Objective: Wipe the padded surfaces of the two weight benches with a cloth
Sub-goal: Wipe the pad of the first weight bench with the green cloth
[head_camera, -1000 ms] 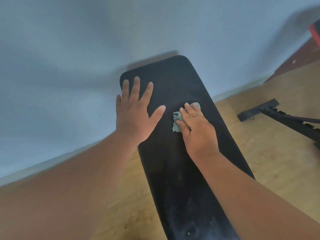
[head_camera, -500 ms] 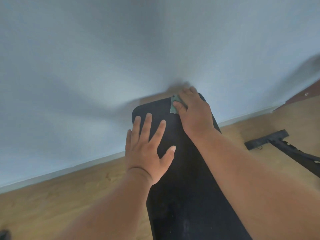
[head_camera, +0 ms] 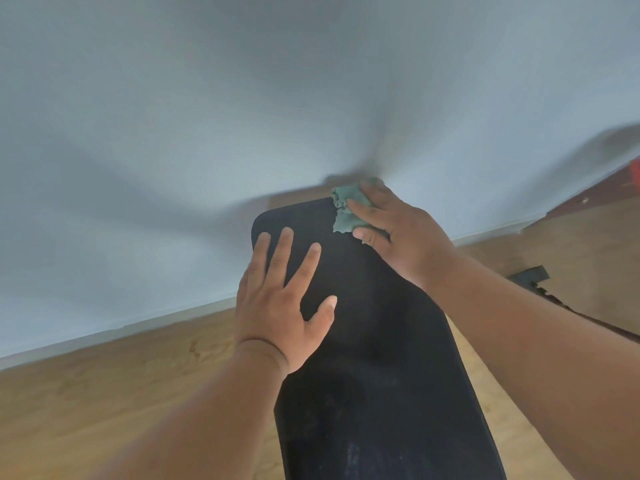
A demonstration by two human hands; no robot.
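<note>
A long black padded bench (head_camera: pixel 374 358) runs from the bottom of the view up toward the wall. My left hand (head_camera: pixel 280 306) lies flat on the pad's left side with fingers spread. My right hand (head_camera: pixel 398 230) presses a crumpled green cloth (head_camera: pixel 346 209) onto the pad's far right corner, thumb and fingers curled over it. Most of the cloth is hidden under that hand. Pale smudges show on the near part of the pad.
A pale grey wall (head_camera: pixel 242 116) with a baseboard stands just beyond the bench's far end. Wooden floor (head_camera: pixel 86 393) lies on both sides. A black metal frame (head_camera: pixel 530 275) lies on the floor at the right, and a red object (head_camera: pixel 635 174) sits at the right edge.
My right hand slid the cloth from the middle of the pad up to its far right corner. My left hand stayed flat on the pad. The camera tilted upward.
</note>
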